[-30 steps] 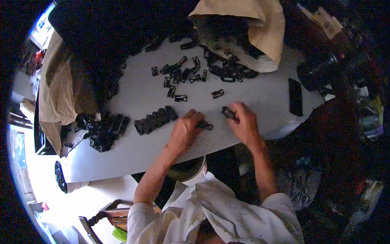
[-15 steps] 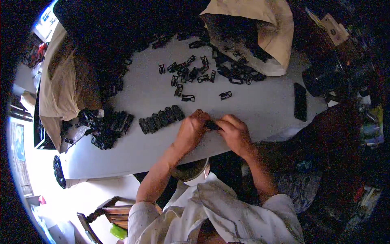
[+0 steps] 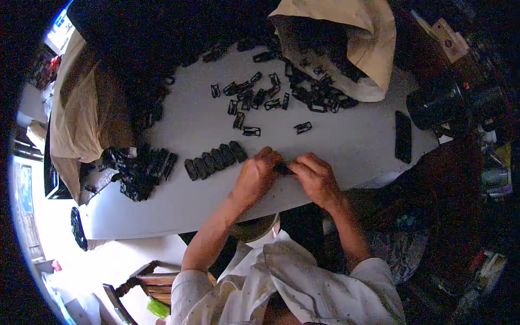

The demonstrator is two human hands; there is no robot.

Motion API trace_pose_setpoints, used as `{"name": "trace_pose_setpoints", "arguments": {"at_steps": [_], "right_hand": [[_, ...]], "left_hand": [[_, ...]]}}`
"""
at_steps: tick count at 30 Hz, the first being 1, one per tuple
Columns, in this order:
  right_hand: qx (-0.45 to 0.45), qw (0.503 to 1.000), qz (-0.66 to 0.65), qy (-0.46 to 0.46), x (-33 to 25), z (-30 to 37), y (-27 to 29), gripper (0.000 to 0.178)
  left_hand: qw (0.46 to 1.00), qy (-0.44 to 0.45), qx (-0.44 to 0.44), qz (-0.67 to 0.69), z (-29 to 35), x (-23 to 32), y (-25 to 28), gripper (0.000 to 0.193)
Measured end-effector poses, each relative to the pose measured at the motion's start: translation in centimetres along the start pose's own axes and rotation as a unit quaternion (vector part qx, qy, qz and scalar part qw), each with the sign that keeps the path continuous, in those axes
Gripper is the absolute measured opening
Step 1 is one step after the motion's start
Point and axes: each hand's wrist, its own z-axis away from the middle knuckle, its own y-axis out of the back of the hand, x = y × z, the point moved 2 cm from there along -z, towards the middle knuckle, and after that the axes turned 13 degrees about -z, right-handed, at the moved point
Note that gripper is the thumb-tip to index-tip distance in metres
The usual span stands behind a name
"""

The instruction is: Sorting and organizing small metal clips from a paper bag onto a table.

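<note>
A small black plastic part (image 3: 282, 167) is pinched between my two hands over the near side of the pale table (image 3: 352, 135). My left hand (image 3: 259, 171) is closed on its left end. My right hand (image 3: 314, 176) grips the other end with thumb and fingers; the fingers hide much of the part. Just left of my left hand lies a slanting row of several black oblong pieces (image 3: 215, 160), side by side. Beyond my hands, loose black frame-like clips (image 3: 251, 131) are scattered. One single clip (image 3: 303, 127) lies apart, past my right hand.
A paper sack (image 3: 374, 59) lies open at the far right, with black clips spilling from it. Another paper sack (image 3: 81, 124) stands at the left beside a heap of black parts (image 3: 143, 173). A black phone-like slab (image 3: 402, 137) lies near the right edge. A wooden chair (image 3: 154, 284) is at lower left.
My hands stay in nearly the same place, still gripping the black part. My right fingers have shifted slightly. The view has moved a little; the pieces on the table look unchanged.
</note>
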Motion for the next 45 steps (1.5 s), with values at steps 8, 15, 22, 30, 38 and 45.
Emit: {"name": "trace_pose_setpoints", "arguments": {"at_steps": [8, 15, 22, 30, 38, 45], "right_hand": [[0.007, 0.998, 0.054, 0.034, 0.9, 0.7, -0.6, 0.021], [-0.044, 0.996, 0.069, 0.027, -0.1, 0.0, -0.2, 0.02], [0.124, 0.978, 0.142, -0.085, 6.8, -5.7, 4.1, 0.019], [0.08, 0.987, 0.134, -0.044, 6.8, -5.0, 5.5, 0.016], [0.047, 0.924, -0.303, -0.228, 5.7, -3.3, 3.6, 0.024], [0.059, 0.994, 0.088, -0.039, 3.5, -4.0, 3.8, 0.038]], "left_hand": [[1.0, 0.02, -0.01, 0.0, -0.1, 0.2, 0.0, 0.024], [0.998, 0.034, -0.053, -0.023, -1.4, 1.0, 3.0, 0.03], [0.988, 0.02, 0.113, -0.103, -6.5, 2.0, 0.7, 0.03], [0.991, 0.001, 0.082, -0.102, -6.5, 0.8, -0.7, 0.025], [0.966, 0.041, 0.055, 0.249, -7.6, 1.9, 1.4, 0.017], [0.954, 0.138, 0.058, 0.261, -7.7, 0.9, 0.8, 0.018]]}}
